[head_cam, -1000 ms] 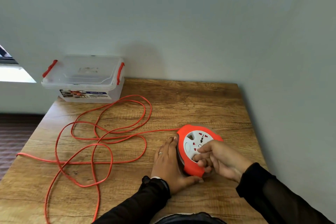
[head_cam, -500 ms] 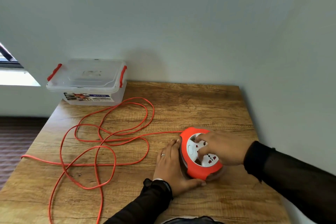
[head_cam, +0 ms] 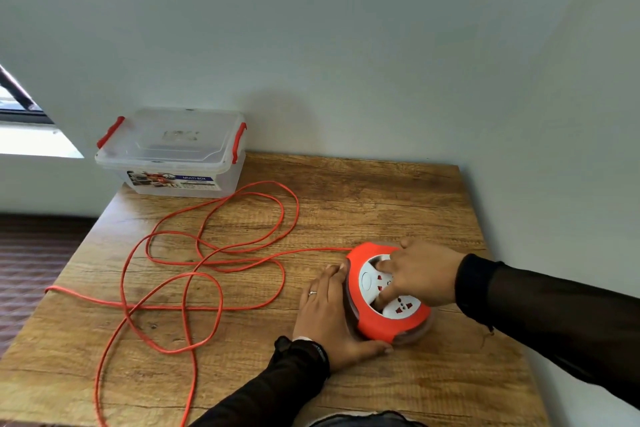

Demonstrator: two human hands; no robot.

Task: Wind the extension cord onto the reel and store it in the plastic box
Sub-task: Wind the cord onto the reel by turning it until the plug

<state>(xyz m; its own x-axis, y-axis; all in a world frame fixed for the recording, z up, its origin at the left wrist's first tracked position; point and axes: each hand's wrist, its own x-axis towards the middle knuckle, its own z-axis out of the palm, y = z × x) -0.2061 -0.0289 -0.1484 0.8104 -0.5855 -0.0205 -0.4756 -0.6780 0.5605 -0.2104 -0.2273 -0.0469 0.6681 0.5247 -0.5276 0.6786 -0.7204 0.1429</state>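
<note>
Orange cord (head_cam: 207, 263) lies in crossed loops (box (head_cam: 173, 152) is closed), so w/ the left hand (head_cam: 329, 315) flat on the reel (head_cam: 384, 326) and right hand (head_cam: 415, 274) fingers hooked in its middle, it could knot.

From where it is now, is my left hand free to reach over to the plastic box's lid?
Probably yes. The left hand only rests flat against the reel, and just loose orange cord lies on the table between it and the plastic box, though that is a long stretch.
</note>
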